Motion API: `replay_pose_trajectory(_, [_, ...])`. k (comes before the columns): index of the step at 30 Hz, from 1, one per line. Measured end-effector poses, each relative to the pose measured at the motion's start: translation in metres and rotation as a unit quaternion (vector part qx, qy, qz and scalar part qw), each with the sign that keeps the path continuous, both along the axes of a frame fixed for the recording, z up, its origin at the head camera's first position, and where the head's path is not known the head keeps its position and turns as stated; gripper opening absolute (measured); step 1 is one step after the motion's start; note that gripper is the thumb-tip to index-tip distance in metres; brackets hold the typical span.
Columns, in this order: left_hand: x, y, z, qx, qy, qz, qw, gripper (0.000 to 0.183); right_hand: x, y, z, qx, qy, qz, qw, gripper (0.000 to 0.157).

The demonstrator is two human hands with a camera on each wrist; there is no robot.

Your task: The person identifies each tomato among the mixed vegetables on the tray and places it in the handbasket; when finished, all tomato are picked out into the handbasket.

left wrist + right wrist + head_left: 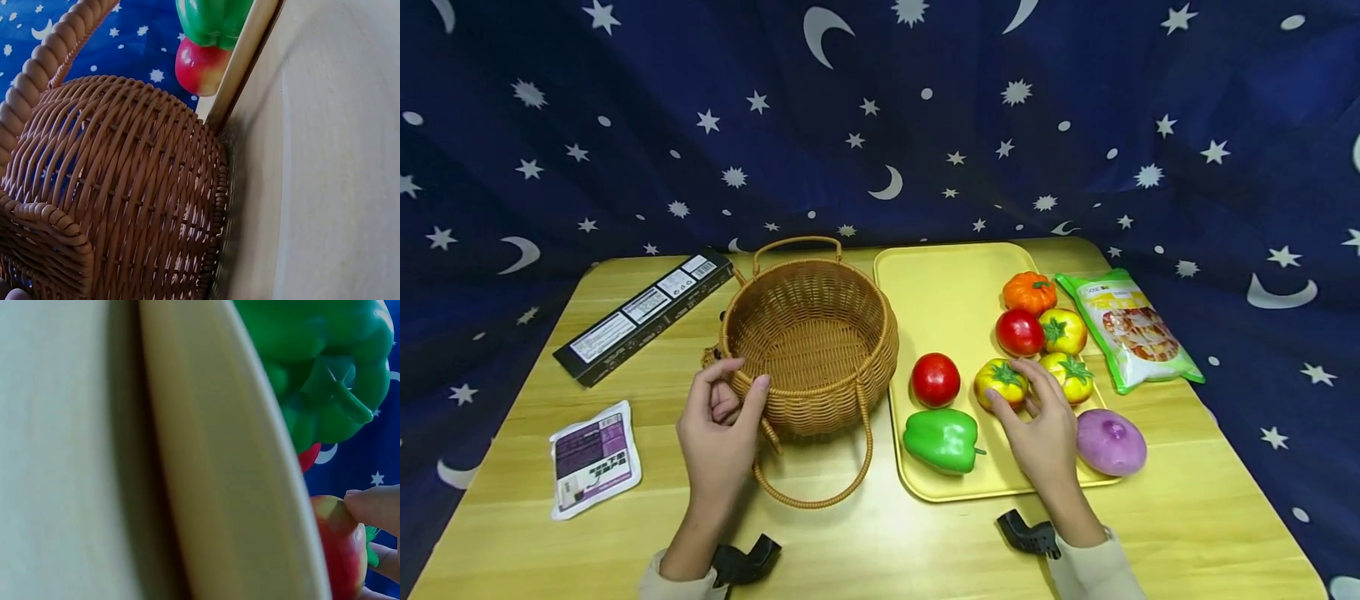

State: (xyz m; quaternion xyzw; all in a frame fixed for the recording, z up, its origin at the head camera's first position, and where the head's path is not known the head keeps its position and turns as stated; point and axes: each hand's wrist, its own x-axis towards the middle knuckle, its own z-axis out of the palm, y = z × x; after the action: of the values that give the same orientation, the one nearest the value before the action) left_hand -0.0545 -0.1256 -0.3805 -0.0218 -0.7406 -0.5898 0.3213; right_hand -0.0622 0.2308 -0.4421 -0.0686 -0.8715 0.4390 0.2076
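Note:
A round wicker basket (820, 408) with thin loop handles stands left of the yellow tray (951, 267). My left hand (718, 429) grips its near-left rim, thumb inside and curled fingers outside. In the left wrist view the basket's woven side (137, 187) fills much of the picture. Over the tray, my right hand (1041, 425) pinches a yellow-red toy tomato (997, 379) with a green leafy top between thumb and fingers. The right wrist view shows the thumb on this tomato (340, 550). Close by lie a red tomato (936, 381) and a green bell pepper (943, 440).
Along the tray's right side are an orange pumpkin (1026, 292), another red tomato (1019, 332), two yellow-red tomatoes (1063, 332) and a purple onion (1111, 442). A green food bag (1131, 329) lies beyond. A black box (643, 315) and a white-purple packet (597, 458) lie left.

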Motion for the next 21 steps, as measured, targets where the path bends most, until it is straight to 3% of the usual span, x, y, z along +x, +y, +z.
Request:
replay_pose_trajectory(6, [-0.0002, -0.0012, -0.0017, -0.011, 0.023, 0.000, 0.9997, 0.029, 0.0002, -0.0005, -0.0019, -0.012, 0.009, 0.002, 1.000, 0.045])
replay_pose_trajectory(21, [-0.0006, -0.0008, 0.0002, 0.006, 0.022, 0.000, 0.9997, 0.029, 0.0024, -0.0032, 0.0030, -0.035, 0.022, 0.006, 0.999, 0.045])
